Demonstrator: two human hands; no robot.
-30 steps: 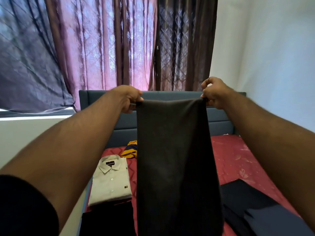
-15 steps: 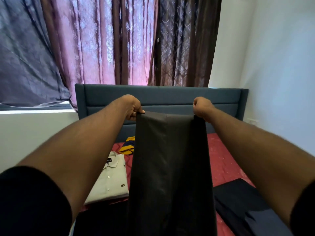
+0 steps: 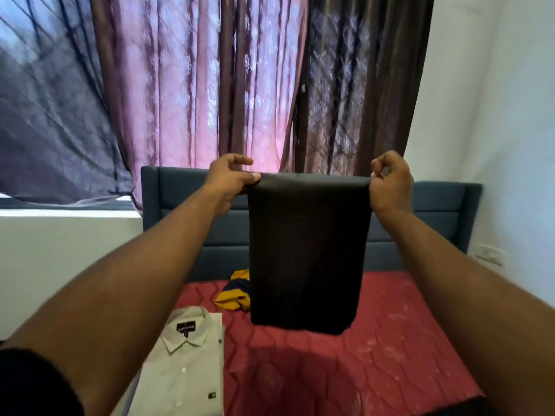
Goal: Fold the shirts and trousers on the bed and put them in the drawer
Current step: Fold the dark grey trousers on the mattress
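Head cam: my left hand (image 3: 229,178) and right hand (image 3: 390,183) each pinch a top corner of the folded dark trousers (image 3: 306,253), thumb against curled fingers, holding them up in the air. Below my hands is the red bed (image 3: 375,355), with a folded white shirt (image 3: 186,367) under my left arm, and a yellow and navy garment (image 3: 235,292) by the headboard (image 3: 420,223). Curtains (image 3: 210,85) hang behind.

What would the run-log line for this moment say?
both hands, left hand and right hand, pinch dark trousers aloft | white shirt folded on bed
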